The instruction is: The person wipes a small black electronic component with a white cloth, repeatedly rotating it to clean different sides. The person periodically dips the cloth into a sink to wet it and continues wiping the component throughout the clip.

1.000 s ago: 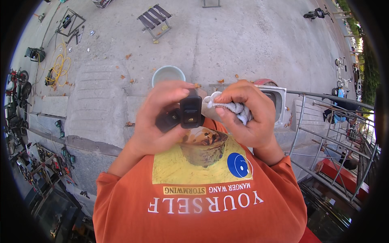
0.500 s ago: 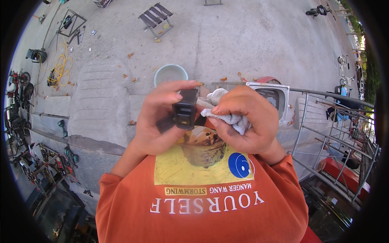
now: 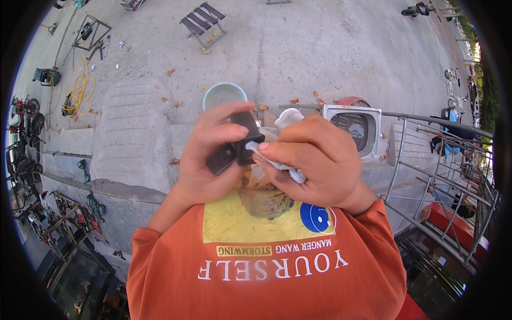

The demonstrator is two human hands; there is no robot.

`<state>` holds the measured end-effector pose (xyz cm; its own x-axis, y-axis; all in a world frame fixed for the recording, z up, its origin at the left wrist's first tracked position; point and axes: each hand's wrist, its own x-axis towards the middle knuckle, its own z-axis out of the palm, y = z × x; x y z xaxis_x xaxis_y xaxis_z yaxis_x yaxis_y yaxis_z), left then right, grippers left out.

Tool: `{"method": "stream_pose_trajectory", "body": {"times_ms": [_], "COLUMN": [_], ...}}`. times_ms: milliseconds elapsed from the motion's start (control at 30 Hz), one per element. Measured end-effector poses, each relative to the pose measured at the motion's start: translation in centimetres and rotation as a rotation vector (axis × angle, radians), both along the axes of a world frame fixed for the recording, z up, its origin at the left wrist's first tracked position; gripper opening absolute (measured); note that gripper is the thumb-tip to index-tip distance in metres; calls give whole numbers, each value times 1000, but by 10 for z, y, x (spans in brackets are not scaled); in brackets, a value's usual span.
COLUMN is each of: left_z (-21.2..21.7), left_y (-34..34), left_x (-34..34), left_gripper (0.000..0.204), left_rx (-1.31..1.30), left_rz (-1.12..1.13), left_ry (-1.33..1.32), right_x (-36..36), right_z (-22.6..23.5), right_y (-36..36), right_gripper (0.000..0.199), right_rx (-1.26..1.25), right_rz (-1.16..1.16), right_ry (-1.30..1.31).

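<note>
Compared with a second before, the white cloth [image 3: 277, 160], bunched in the closed right hand [image 3: 314, 160], had been pressed closer onto the small black box [image 3: 237, 144] gripped by the left hand [image 3: 205, 157] above the orange shirt [image 3: 266, 266], suggesting wiping was under way.

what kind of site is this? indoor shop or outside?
Outside, likely an open-air repair yard by a street. Bare concrete ground with a folding stool, power tools and a yellow hose laid out at left, and parked motorbikes at the edge.
</note>
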<state>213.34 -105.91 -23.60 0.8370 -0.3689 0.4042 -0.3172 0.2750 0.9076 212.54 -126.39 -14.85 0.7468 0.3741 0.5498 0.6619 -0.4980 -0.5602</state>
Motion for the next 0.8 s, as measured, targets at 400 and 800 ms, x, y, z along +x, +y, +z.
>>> {"method": "stream_pose_trajectory", "body": {"times_ms": [400, 800], "left_z": [17, 27], "left_y": [8, 6], "left_x": [-1, 0], "left_gripper": [65, 65], "left_rx": [114, 294], "left_rz": [64, 148], "left_ry": [115, 10], "right_x": [-6, -5], "right_z": [0, -6], "right_y": [9, -2], "right_gripper": [31, 30], "right_rx": [0, -93], "right_rz": [-22, -23], "right_ry": [402, 293]}}
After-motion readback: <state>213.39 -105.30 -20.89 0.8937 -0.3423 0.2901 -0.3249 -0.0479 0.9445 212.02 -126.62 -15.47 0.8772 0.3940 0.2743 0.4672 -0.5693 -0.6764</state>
